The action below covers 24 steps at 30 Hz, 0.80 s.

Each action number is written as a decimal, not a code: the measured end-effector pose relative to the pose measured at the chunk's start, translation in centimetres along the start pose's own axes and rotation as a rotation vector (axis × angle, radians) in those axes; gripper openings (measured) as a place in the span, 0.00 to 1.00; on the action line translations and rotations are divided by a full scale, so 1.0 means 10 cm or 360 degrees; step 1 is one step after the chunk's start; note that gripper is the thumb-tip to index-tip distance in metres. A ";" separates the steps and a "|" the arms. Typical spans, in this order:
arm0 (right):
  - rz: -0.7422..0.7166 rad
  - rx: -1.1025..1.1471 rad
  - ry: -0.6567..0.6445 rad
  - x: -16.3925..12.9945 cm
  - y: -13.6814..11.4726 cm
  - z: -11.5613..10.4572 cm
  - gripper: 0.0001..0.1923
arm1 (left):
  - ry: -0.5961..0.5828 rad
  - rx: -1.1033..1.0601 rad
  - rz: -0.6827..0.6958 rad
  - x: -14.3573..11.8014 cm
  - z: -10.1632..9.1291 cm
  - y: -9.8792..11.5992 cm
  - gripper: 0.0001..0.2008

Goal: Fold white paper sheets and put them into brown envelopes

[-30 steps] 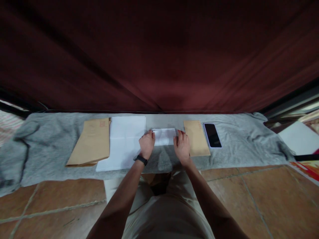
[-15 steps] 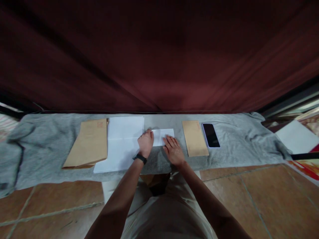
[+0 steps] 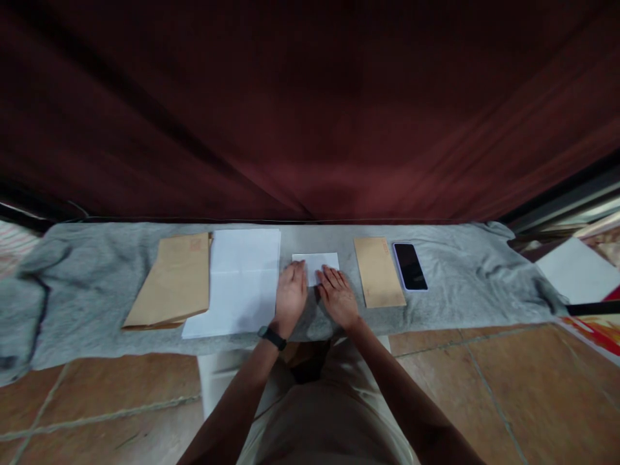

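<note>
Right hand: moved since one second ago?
Yes. Against the brown envelope beside the phone, the right hand has shifted left: it overlapped the envelope's edge then, and a gap shows now.

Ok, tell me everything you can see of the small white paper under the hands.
The small white paper is a plain rectangle, no print visible; its layers can't be counted. It lies flat on the grey cloth, long edges running left to right, between the larger white sheets and a brown envelope. Fingers of the left hand rest on its left part, those of the right hand on its near right part, partly hiding it.
</note>
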State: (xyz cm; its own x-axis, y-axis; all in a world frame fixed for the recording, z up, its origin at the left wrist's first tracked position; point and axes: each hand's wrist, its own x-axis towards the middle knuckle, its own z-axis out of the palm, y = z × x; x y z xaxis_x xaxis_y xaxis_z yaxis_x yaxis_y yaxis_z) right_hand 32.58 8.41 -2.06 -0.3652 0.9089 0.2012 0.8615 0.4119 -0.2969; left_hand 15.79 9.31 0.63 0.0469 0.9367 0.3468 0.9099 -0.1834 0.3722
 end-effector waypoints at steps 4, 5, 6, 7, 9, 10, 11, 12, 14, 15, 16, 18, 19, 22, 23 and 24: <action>-0.0006 0.0025 -0.0017 -0.01 0.01 -0.01 0.24 | -0.0217 0.0062 0.0220 -0.34 0.12 0.10 0.26; -0.0011 0.0034 -0.0017 -0.01 0.01 -0.02 0.24 | -0.0261 0.0098 0.0220 -0.39 0.14 0.11 0.27; -0.0013 0.0045 -0.0014 -0.01 0.02 -0.02 0.24 | -0.0296 0.0131 0.0219 -0.42 0.16 0.11 0.28; -0.0012 0.0056 -0.0008 -0.01 0.02 -0.02 0.24 | -0.0325 0.0158 0.0225 -0.44 0.17 0.11 0.29; 0.0011 0.0083 0.0014 0.01 0.01 -0.02 0.24 | -0.0370 0.0202 0.0247 -0.44 0.16 0.10 0.29; 0.0030 0.0099 0.0030 0.02 -0.01 -0.01 0.24 | -0.0386 0.0222 0.0254 -0.44 0.15 0.10 0.29; 0.0048 0.0115 0.0049 0.05 -0.03 -0.01 0.24 | -0.0398 0.0240 0.0257 -0.43 0.14 0.09 0.29; 0.0053 0.0132 0.0065 0.08 -0.06 0.00 0.25 | -0.0410 0.0257 0.0260 -0.43 0.13 0.09 0.29; 0.0012 0.0170 0.0068 0.15 -0.15 0.02 0.25 | -0.0440 0.0276 0.0295 -0.42 0.11 0.09 0.29; -0.0028 0.0188 0.0053 0.20 -0.20 0.04 0.25 | -0.0456 0.0280 0.0325 -0.43 0.11 0.09 0.29; -0.0073 0.0201 0.0029 0.24 -0.24 0.05 0.25 | -0.0469 0.0280 0.0357 -0.43 0.11 0.08 0.29; -0.0139 0.0207 -0.0023 0.31 -0.32 0.09 0.24 | -0.0484 0.0274 0.0406 -0.44 0.12 0.06 0.30; -0.0151 0.0200 -0.0039 0.34 -0.34 0.11 0.24 | -0.0482 0.0270 0.0414 -0.45 0.13 0.06 0.30; -0.0118 0.0150 -0.0036 0.36 -0.34 0.13 0.24 | -0.0463 0.0256 0.0411 -0.46 0.15 0.04 0.32; -0.0098 0.0124 -0.0026 0.36 -0.32 0.13 0.24 | -0.0457 0.0252 0.0406 -0.46 0.16 0.04 0.32; -0.0077 0.0093 -0.0014 0.35 -0.29 0.13 0.24 | -0.0448 0.0248 0.0393 -0.46 0.17 0.04 0.31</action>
State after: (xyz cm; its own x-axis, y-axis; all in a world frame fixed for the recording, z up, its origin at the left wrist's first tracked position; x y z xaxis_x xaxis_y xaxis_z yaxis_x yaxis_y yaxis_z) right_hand 28.35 10.49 -1.68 -0.4094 0.8883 0.2083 0.8208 0.4582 -0.3410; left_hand 16.67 5.43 -2.29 0.3631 0.9193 0.1518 0.9078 -0.3857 0.1648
